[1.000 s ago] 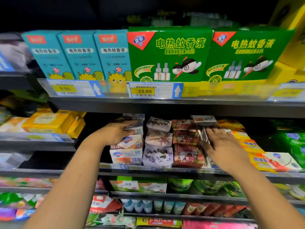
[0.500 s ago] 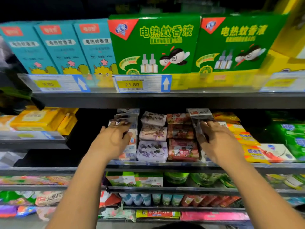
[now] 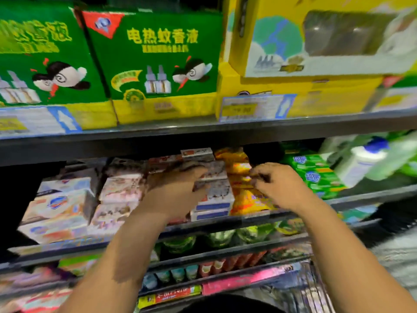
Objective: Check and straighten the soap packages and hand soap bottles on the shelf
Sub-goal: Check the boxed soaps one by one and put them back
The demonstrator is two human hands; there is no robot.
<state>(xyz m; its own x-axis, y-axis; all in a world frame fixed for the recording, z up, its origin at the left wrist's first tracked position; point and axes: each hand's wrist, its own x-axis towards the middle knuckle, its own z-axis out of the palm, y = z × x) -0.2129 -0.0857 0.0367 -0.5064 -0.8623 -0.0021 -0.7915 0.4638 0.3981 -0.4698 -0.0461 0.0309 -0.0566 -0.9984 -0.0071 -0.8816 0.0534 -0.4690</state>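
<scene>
On the shelf (image 3: 214,225), stacked soap packages (image 3: 121,193)

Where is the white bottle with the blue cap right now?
In the head view, the white bottle sits far right on the soap shelf, just right of the green packs.

motion blur smears the whole view, worst at the right edge, where the white plastic bottle with a blue cap (image 3: 365,162) streaks. green cardboard boxes (image 3: 155,57) are brightly lit; shelf recesses (image 3: 18,184) lie dark.
</scene>
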